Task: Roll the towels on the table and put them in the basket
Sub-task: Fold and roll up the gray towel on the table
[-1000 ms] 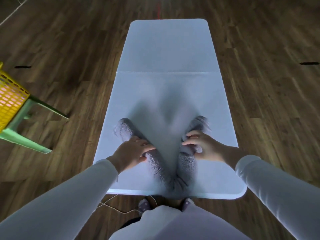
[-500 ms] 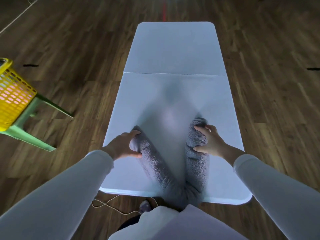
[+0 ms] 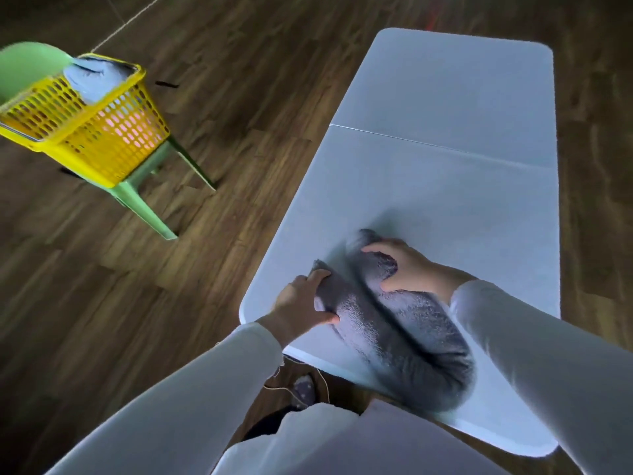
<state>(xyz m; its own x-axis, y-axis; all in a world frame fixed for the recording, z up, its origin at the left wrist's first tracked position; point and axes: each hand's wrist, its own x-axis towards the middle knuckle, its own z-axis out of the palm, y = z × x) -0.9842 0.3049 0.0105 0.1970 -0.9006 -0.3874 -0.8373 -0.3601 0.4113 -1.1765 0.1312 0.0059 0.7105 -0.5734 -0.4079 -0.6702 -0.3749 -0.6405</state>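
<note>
- The grey terry towel (image 3: 404, 337) is lying rolled into a long tube and bent double, in the lower centre of the frame, at the near end of the white table (image 3: 445, 114).
- The left hand (image 3: 301, 306) is gripping the left arm's end, fingers curled over it.
- The right hand (image 3: 407, 269) is clasping the right arm, thumb and fingers wrapped round it.
- The yellow basket (image 3: 102, 132) is sitting on a green chair (image 3: 137, 197) in the upper left of the frame.

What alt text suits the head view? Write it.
The left hand and right hand grip the ends of a rolled grey towel bent double on a white table. Nearby, a yellow basket holding a pale towel sits on a green chair.
</note>
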